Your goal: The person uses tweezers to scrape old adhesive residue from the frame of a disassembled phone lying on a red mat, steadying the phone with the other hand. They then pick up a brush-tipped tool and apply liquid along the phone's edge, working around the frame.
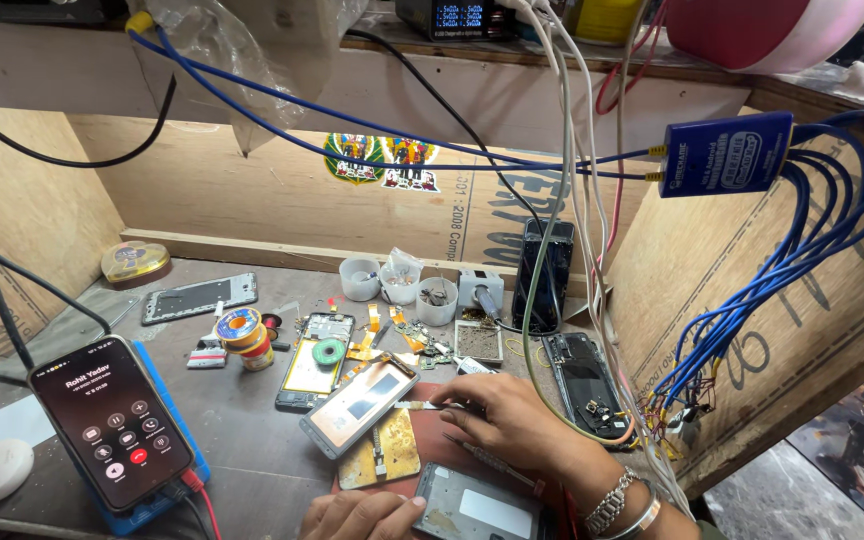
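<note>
Two hands at work, right hand (512, 415) gripping thin tweezers (430, 405) against tilted grey-backed phone (359, 404), left hand (362, 517) curled, empty.

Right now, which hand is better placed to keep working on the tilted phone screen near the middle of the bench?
Probably the right hand: it holds a thin tool whose tip touches the tilted phone screen. The left hand lies lower, at a phone frame.
</note>
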The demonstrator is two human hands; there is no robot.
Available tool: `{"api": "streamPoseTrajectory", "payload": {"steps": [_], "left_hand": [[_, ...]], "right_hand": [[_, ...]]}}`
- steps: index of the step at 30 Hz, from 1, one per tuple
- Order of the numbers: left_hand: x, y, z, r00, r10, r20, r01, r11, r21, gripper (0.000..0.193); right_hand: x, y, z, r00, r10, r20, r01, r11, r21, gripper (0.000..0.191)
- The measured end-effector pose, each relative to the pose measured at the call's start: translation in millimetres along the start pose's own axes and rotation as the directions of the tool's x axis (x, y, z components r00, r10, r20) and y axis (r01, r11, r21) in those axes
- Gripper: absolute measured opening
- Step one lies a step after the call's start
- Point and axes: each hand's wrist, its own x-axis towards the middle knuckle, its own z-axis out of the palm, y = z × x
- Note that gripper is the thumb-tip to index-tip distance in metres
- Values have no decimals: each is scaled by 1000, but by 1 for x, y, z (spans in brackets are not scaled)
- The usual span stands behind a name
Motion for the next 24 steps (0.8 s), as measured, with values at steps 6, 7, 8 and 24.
{"api": "streamPoseTrajectory", "payload": {"steps": [6,7,8,24], "left_hand": [[-6,-4,-2,998,-31,48,34,998,-52,30],[-6,-4,-2,998,-37,53,40,997,-61,30],[-6,-3,-1,998,-46,46,48,997,-52,29],[-14,-6,8,997,-74,29,76,996,-56,40]], "right_hand": [[1,-2,-1,999,23,23,-23,1000,21,19],[1,-3,-1,999,31,28,-32,999,29,19],[0,-4,-2,998,43,34,-44,999,27,18],[-1,-2,1,1000,-27,-4,27,999,18,17]]}}
